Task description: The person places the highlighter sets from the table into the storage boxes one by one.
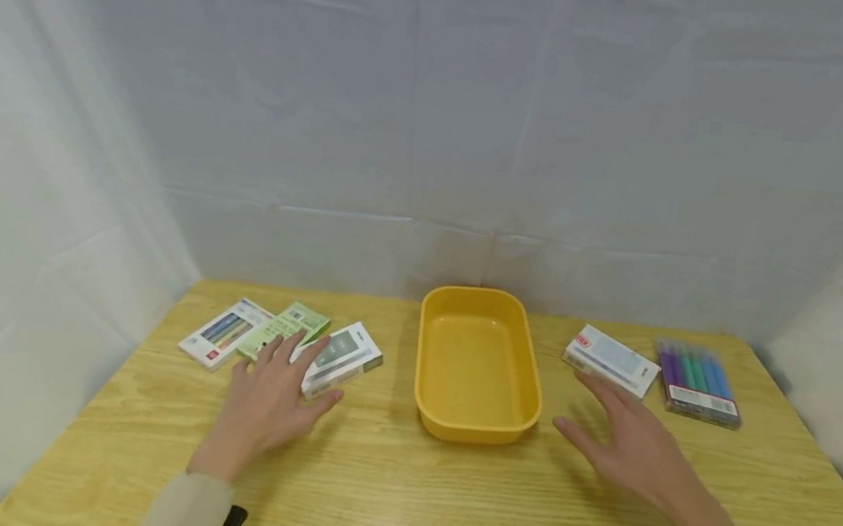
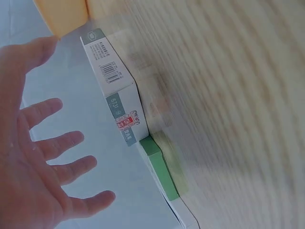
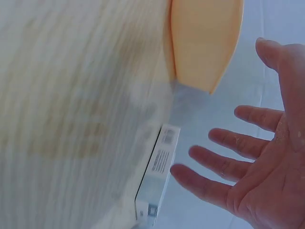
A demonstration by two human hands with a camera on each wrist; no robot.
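Note:
My left hand (image 1: pixel 266 408) is held over the table with fingers spread, nearest to a white box with a grey-green panel (image 1: pixel 341 360) and a green box (image 1: pixel 286 328). In the left wrist view the white box (image 2: pixel 108 71) and the green box (image 2: pixel 161 169) lie beyond the fingers, with a gap between. On the other side my right hand (image 1: pixel 631 448) hovers, its fingers apart, just in front of a white and pale-blue box (image 1: pixel 612 361). That box (image 3: pixel 157 176) shows end-on in the right wrist view. Neither hand holds anything.
A yellow plastic bin (image 1: pixel 474 431) stands between the hands. At far left lies a white box with coloured pencils pictured on it (image 1: pixel 225 334); at far right, a clear pack of purple, green and blue markers (image 1: pixel 698 383). White sheeting (image 1: pixel 433 130) hangs behind the wooden table (image 1: pixel 402 487).

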